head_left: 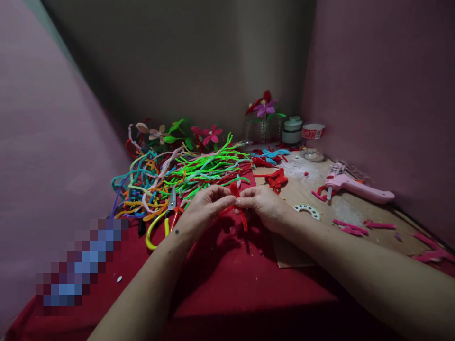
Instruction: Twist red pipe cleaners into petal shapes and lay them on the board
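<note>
Between my two hands is a red pipe-cleaner piece (244, 221), pinched by the fingertips of both, with strands poking out above and below. My left hand (209, 206) closes on it from the left, and my right hand (265, 203) from the right. Parts of the piece are hidden behind the fingers. Scissors (152, 237) with yellow and red handles lie just left of my left hand. A red pipe-cleaner flower (277, 179) rests beyond my right hand. Behind my hands spreads a heap of green and other coloured pipe cleaners (213, 163).
A pink glue gun (359, 186) lies on a brown board (296, 258) at right, near pink pieces (380, 225) and a white ring with holes (307, 210). Finished flowers (212, 135), a lidded jar (292, 130) and a tape roll (313, 131) stand at the back. Walls flank both sides.
</note>
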`<move>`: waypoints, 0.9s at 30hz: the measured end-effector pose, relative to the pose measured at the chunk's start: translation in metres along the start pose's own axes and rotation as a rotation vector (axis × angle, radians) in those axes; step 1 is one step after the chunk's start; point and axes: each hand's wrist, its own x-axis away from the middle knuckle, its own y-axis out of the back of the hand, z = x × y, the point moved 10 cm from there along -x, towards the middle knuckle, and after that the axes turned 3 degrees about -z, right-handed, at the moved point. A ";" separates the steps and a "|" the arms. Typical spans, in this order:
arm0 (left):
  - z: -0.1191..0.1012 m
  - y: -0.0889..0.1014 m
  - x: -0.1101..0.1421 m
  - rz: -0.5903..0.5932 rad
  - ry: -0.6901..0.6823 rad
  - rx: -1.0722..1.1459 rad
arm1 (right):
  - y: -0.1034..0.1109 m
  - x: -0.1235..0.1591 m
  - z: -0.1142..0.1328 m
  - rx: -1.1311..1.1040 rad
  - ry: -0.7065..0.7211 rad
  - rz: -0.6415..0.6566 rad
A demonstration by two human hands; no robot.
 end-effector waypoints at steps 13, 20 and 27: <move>-0.033 0.011 0.016 -0.323 -0.352 -0.502 | 0.007 0.000 0.017 0.133 0.145 -0.081; 0.005 0.031 0.002 -0.281 -0.014 0.067 | 0.023 -0.006 0.015 -0.022 0.163 -0.184; 0.023 -0.021 -0.001 0.002 0.125 0.213 | 0.022 -0.002 0.024 -0.062 0.219 -0.203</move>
